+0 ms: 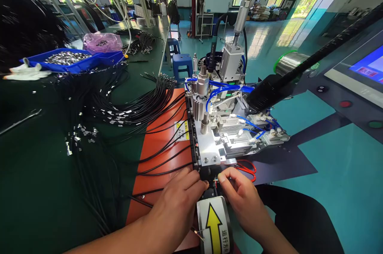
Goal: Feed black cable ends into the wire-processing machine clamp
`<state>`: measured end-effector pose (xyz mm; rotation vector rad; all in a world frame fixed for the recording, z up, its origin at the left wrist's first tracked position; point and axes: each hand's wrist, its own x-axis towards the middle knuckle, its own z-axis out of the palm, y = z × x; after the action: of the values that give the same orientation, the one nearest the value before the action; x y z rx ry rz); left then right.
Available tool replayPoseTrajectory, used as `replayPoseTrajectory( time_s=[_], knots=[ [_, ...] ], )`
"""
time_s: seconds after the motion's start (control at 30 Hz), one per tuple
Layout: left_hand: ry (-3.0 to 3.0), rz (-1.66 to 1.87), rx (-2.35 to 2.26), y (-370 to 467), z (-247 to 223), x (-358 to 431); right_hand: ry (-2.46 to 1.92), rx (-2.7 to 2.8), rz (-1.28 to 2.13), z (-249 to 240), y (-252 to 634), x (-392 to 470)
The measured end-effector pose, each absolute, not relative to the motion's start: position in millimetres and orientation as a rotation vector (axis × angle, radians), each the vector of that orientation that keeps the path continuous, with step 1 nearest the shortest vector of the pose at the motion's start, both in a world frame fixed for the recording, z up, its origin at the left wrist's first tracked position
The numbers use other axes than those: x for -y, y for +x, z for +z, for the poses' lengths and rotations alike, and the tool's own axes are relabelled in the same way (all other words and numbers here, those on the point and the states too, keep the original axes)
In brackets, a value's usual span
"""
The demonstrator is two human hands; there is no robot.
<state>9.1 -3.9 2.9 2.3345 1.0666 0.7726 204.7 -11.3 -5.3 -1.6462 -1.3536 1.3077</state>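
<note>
My left hand [181, 194] is closed over the near end of the black holder strip [191, 138], where a black cable [145, 203] runs in under it. Just across the gap, my right hand [241, 192] pinches thumb and forefinger together at thin coloured wires [215, 182]; their tips are partly hidden. Several black cables lie over the orange plate [161, 146], their ends in the strip. Beyond both hands stands a metal machine [230, 130] with blue air hoses. Between my wrists sits a cover with a yellow arrow [214, 224].
On the green table [36, 190] lie a bundle of black cables [134, 106] and a blue tray [68, 60] of small metal parts. A black flexible tube [299, 70] slants in from the right. A control panel [359, 86] and a solder-like wire spool [295, 64] stand right.
</note>
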Motion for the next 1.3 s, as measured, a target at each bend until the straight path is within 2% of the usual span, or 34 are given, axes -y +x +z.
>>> replayPoseTrajectory(
  time_s=[1.03,1.3],
  knots=[
    [2.499,0.577,-1.169,5.8,7.3,4.1,-1.624,1.439,1.148,-22.5,199.7,14.1],
    [2.371,0.661,-1.163,7.5,-0.3,4.7,-1.696,1.220,1.315,-10.0,208.8,27.3]
  ],
)
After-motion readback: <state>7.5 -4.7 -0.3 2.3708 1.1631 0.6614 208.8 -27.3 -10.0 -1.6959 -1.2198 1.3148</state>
